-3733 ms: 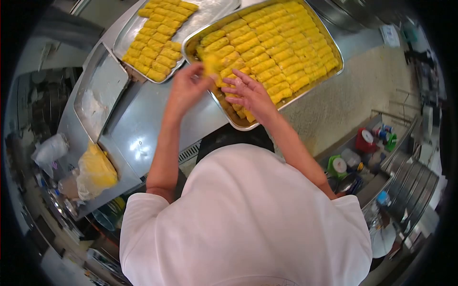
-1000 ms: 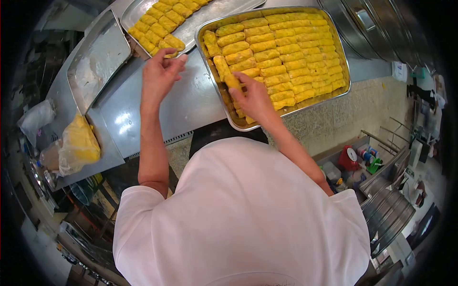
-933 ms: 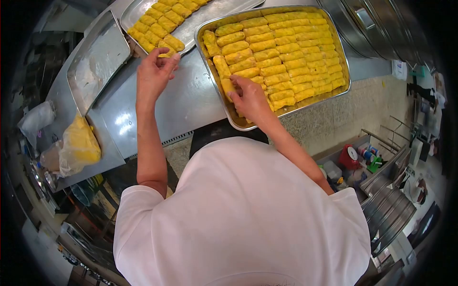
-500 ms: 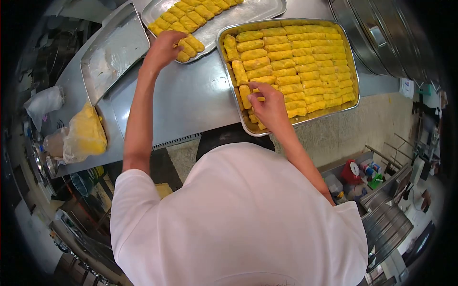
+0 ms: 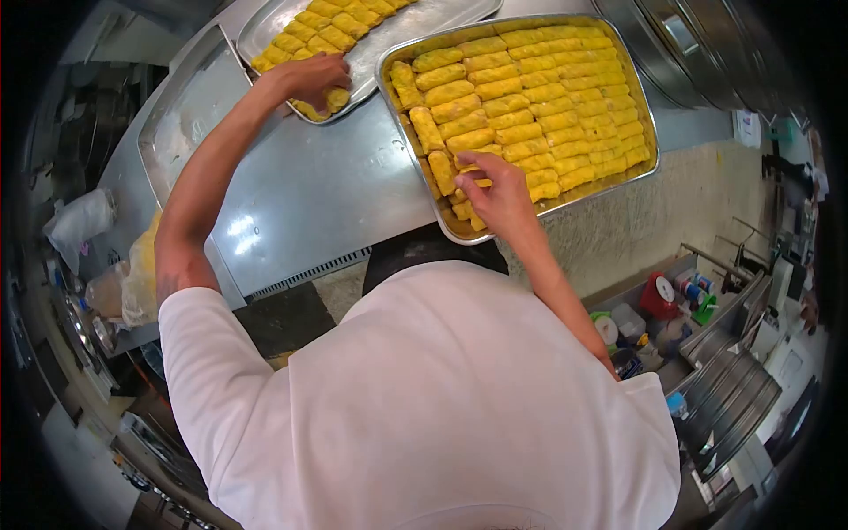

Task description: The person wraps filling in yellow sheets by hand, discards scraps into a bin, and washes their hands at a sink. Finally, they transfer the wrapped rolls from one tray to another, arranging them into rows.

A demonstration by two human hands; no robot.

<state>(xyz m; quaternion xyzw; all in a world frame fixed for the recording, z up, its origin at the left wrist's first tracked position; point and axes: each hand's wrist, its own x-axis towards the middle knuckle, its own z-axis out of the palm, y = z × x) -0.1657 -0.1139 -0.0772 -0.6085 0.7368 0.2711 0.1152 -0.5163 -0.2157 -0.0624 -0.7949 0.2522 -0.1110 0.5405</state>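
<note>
Yellow rolls (image 5: 331, 35) lie in rows on a shallow metal tray (image 5: 415, 35) at the top. My left hand (image 5: 316, 78) is at the near end of these rows, its fingers curled down on a yellow roll (image 5: 336, 99); the fingertips are partly hidden. To the right, a deeper rectangular tray (image 5: 385, 78) is packed with more yellow rolls (image 5: 539, 106). Over its near left corner is my right hand (image 5: 499, 194), thumb and forefinger apart with nothing seen between them. Some rolls beneath this hand are hidden.
Another metal tray (image 5: 152, 159) with a film-like lining lies at the left of the steel table (image 5: 300, 194). Plastic bags (image 5: 141, 274) are at the table's left edge. Large round metal containers (image 5: 698, 49) stand at the upper right, and a crate with a red scale (image 5: 658, 296) is lower right.
My left hand has moved slightly left and curled down over the rolls, its elbow swinging outward. My right hand stays by the same tray corner. The view has shifted, moving the trays up and left.
</note>
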